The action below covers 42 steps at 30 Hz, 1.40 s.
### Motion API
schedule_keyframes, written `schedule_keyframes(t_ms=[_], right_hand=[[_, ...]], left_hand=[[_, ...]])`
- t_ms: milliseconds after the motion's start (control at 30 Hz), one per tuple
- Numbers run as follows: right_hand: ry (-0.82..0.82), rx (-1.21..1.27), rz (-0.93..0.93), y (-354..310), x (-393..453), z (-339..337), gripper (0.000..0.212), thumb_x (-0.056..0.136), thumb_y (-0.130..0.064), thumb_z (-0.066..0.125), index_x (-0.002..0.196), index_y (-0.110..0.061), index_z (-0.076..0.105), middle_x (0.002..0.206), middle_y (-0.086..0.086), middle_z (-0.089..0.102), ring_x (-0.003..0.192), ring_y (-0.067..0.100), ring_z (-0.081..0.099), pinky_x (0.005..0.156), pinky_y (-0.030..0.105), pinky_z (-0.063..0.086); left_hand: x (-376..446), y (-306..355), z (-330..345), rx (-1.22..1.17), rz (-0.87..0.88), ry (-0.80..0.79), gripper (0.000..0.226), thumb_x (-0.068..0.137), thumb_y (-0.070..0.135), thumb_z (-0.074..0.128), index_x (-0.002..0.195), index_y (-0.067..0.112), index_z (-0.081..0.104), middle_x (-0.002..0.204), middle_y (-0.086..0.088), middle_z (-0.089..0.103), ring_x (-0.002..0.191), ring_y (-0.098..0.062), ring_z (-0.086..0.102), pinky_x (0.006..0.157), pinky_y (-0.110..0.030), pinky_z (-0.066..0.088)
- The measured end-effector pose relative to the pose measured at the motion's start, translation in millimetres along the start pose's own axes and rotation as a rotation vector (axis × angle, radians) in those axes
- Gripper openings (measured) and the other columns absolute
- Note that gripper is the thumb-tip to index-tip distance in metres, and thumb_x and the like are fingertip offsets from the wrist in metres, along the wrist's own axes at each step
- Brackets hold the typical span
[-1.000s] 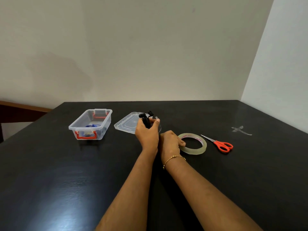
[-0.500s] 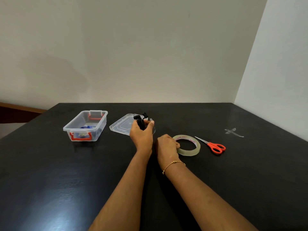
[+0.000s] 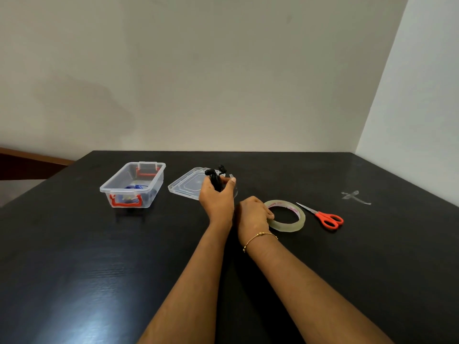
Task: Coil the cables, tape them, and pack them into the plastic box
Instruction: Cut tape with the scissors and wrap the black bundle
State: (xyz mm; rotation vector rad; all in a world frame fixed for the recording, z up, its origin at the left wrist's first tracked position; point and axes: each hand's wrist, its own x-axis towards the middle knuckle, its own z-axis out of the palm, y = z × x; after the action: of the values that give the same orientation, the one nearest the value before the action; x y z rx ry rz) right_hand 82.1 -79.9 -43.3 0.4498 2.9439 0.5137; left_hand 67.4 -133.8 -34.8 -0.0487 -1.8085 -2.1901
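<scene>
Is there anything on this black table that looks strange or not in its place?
Only one thing: crossed strips of clear tape are stuck directly on the black table, far right, beyond the red-handled scissors. Otherwise nothing stands out.

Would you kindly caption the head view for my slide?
Left hand holds coiled black cable; right hand touches tape roll beside scissors.

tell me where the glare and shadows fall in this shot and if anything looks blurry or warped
Head view: soft bluish glare on the black table near the lower left; a faint broad shadow on the wall at left; wide-angle lens tilts the room corner at right; the black cable in the left hand and the clear lid look slightly soft.
</scene>
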Motion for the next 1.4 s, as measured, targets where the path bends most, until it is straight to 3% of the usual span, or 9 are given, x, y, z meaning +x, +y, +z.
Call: schedule_keyframes(t_ms=[267, 400, 467, 567, 667, 800, 933, 1133, 1400], right_hand=[[0.173, 0.159, -0.039, 38, -37, 6, 0.037, 0.09, -0.011, 0.055, 0.126, -0.007, 0.049, 0.121, 0.016, 0.052, 0.109, 0.027, 0.055, 0.087, 0.035, 0.05], [0.432, 0.639, -0.12, 58, -41, 8, 0.055, 0.09, -0.006, 0.052, 0.141, -0.018, 0.034, 0.128, 0.01, 0.048, 0.117, 0.023, 0.049, 0.095, 0.033, 0.044], [0.536, 0.983, -0.152, 65, -41, 7, 0.05, 0.091, -0.005, 0.05, 0.138, -0.02, 0.04, 0.121, 0.007, 0.053, 0.11, 0.019, 0.053, 0.095, 0.032, 0.047], [0.41, 1.393, -0.271, 69, -43, 5, 0.036, 0.093, -0.007, 0.049, 0.124, -0.026, 0.051, 0.108, 0.001, 0.06, 0.102, 0.016, 0.059, 0.091, 0.036, 0.053], [0.251, 1.537, -0.342, 70, -44, 2, 0.03, 0.092, -0.009, 0.05, 0.11, -0.034, 0.052, 0.105, 0.004, 0.062, 0.101, 0.02, 0.062, 0.09, 0.041, 0.053], [0.353, 1.462, -0.376, 69, -45, 4, 0.027, 0.09, -0.008, 0.054, 0.112, -0.023, 0.055, 0.098, 0.005, 0.063, 0.094, 0.022, 0.064, 0.086, 0.037, 0.055], [0.502, 1.292, -0.421, 70, -45, 8, 0.032, 0.085, -0.014, 0.064, 0.116, -0.015, 0.056, 0.092, -0.002, 0.063, 0.086, 0.013, 0.064, 0.08, 0.026, 0.056], [0.595, 1.17, -0.439, 76, -44, 10, 0.02, 0.086, -0.016, 0.062, 0.106, -0.013, 0.057, 0.086, -0.003, 0.062, 0.08, 0.008, 0.062, 0.072, 0.019, 0.054], [0.624, 1.125, -0.386, 78, -43, 8, 0.011, 0.087, -0.012, 0.06, 0.098, -0.011, 0.06, 0.08, 0.0, 0.064, 0.071, 0.006, 0.061, 0.065, 0.013, 0.05]], left_hand=[[1, 0, 0, -0.011, -0.049, 0.013, 0.015, 0.083, 0.009, 0.065, 0.092, 0.016, 0.055, 0.083, 0.011, 0.055, 0.076, -0.001, 0.054, 0.076, -0.022, 0.047], [3, 3, -2, 0.007, -0.027, 0.079, 0.012, 0.085, 0.008, 0.063, 0.09, 0.014, 0.054, 0.081, 0.01, 0.053, 0.081, -0.007, 0.054, 0.07, -0.017, 0.046], [7, 5, -4, 0.028, 0.013, 0.132, 0.012, 0.085, 0.008, 0.062, 0.092, 0.012, 0.054, 0.085, 0.007, 0.056, 0.087, -0.011, 0.056, 0.074, -0.021, 0.049], [10, 14, -5, 0.079, 0.156, 0.179, 0.013, 0.086, 0.011, 0.062, 0.097, 0.009, 0.053, 0.097, -0.004, 0.06, 0.093, -0.013, 0.058, 0.079, -0.023, 0.05], [7, 24, -3, 0.196, 0.371, 0.172, 0.021, 0.087, 0.014, 0.061, 0.104, 0.003, 0.055, 0.096, -0.004, 0.059, 0.09, -0.008, 0.053, 0.072, -0.014, 0.043], [1, 23, 3, 0.36, 0.581, 0.09, 0.025, 0.086, 0.013, 0.063, 0.104, -0.003, 0.057, 0.095, -0.015, 0.065, 0.085, -0.009, 0.051, 0.072, -0.02, 0.04], [-2, 20, 10, 0.434, 0.683, 0.006, 0.022, 0.084, 0.011, 0.065, 0.098, -0.004, 0.059, 0.088, -0.016, 0.066, 0.078, -0.01, 0.051, 0.064, -0.008, 0.034], [0, 16, 13, 0.52, 0.75, -0.04, 0.021, 0.084, 0.013, 0.065, 0.097, -0.003, 0.06, 0.085, -0.015, 0.067, 0.073, -0.012, 0.053, 0.061, -0.004, 0.029], [-2, 11, 18, 0.571, 0.761, -0.057, 0.02, 0.08, 0.009, 0.068, 0.089, -0.005, 0.058, 0.074, -0.017, 0.064, 0.063, -0.014, 0.049, 0.053, -0.017, 0.033]])
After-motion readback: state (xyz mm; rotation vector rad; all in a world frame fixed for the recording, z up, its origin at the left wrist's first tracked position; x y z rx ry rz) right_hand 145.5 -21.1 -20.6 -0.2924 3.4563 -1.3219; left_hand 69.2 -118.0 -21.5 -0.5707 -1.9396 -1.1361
